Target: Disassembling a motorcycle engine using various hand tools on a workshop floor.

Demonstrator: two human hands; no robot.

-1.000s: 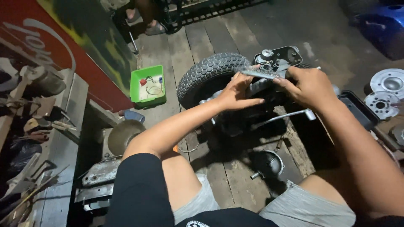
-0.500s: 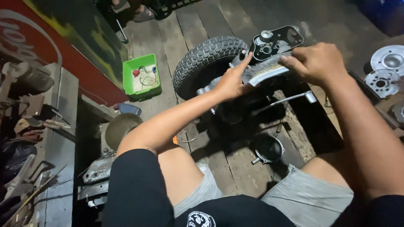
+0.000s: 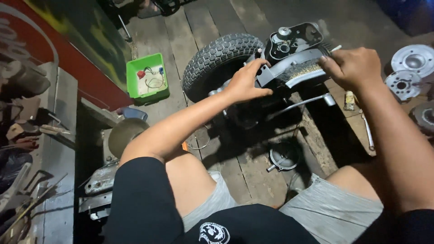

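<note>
Now my left hand (image 3: 246, 83) presses open fingers on the grey metal guard (image 3: 289, 65); at 3 o'clock, my right hand (image 3: 352, 68) grips its far end, beside the knobby tyre (image 3: 217, 61).

at frame centre the left hand (image 3: 244, 83) rests on a grey metal guard (image 3: 289, 68) beside the knobby tyre (image 3: 217, 61); the right hand (image 3: 352, 68) grips its right end.

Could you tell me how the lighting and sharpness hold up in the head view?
Head view: light falls on the left hand, right hand and tyre; deep shadow covers the plank floor under the machine; the far corners go dark; the left-edge clutter is dim and soft; no strong glare.
</note>
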